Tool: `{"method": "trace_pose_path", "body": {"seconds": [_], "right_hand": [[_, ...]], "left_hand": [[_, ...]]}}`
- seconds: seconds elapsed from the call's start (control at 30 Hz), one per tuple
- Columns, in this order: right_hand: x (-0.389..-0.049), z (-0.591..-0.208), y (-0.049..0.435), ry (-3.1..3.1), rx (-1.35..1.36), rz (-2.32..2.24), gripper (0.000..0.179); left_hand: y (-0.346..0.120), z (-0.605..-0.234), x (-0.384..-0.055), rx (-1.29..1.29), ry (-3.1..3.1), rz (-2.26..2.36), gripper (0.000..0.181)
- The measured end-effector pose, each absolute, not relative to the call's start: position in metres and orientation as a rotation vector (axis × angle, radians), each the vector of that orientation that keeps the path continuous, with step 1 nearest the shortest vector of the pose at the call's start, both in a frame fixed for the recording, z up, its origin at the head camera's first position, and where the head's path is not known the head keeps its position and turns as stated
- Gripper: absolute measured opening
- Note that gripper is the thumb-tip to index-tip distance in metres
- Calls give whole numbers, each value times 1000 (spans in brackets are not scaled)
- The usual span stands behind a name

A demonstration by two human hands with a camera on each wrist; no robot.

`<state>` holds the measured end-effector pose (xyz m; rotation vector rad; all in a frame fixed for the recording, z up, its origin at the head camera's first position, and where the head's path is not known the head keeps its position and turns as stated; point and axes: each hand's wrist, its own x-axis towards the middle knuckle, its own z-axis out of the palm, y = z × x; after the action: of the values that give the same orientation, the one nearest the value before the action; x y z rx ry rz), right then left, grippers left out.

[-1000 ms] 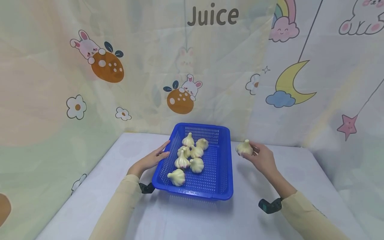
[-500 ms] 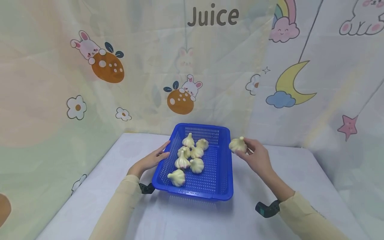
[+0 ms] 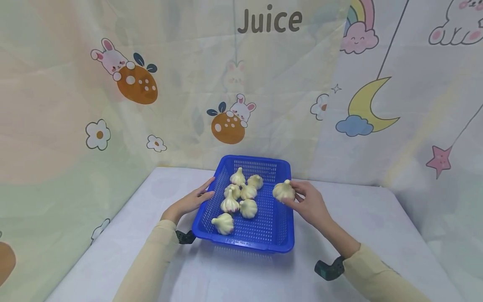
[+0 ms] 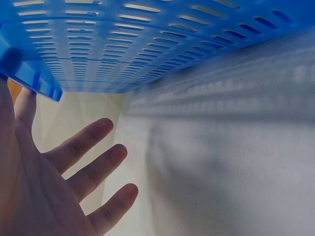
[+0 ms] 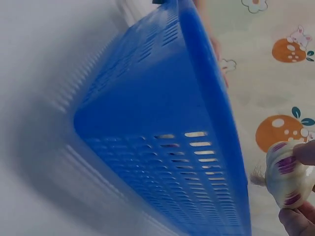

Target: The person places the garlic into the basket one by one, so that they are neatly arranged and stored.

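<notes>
My right hand (image 3: 310, 205) pinches a garlic bulb (image 3: 284, 191) between thumb and fingertips, over the right side of the blue plastic basket (image 3: 243, 242). In the right wrist view the bulb (image 5: 288, 174) shows purple streaks and a tuft of roots, level with the basket's rim. Several other garlic bulbs (image 3: 230, 204) lie inside the basket, mostly along its left half. At the left rim, my left hand (image 3: 187, 205) touches the basket with its fingers extended. The left wrist view shows that hand (image 4: 54, 182) spread beside the basket's slotted wall, with three fingers free of it.
The basket stands on a white-covered table (image 3: 241, 281). Behind it hangs a printed cloth backdrop (image 3: 181, 105) with cartoon rabbits and flowers, close to the basket's far side. A dark wrist camera (image 3: 329, 269) is strapped on the right wrist.
My right hand has carried the garlic bulb leftward, from beside the basket to over its right side. The left hand and the basket have stayed in place.
</notes>
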<state>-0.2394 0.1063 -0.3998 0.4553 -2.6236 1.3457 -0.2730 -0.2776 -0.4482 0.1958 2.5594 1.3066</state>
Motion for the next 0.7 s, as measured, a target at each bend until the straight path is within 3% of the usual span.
{"method": "trace_pose_path", "body": {"seconds": [0.7], "right_hand": [[-235, -410, 80, -2717, 615, 1247, 56]], "left_hand": [[-277, -447, -273, 176, 2561, 1295, 61]]}}
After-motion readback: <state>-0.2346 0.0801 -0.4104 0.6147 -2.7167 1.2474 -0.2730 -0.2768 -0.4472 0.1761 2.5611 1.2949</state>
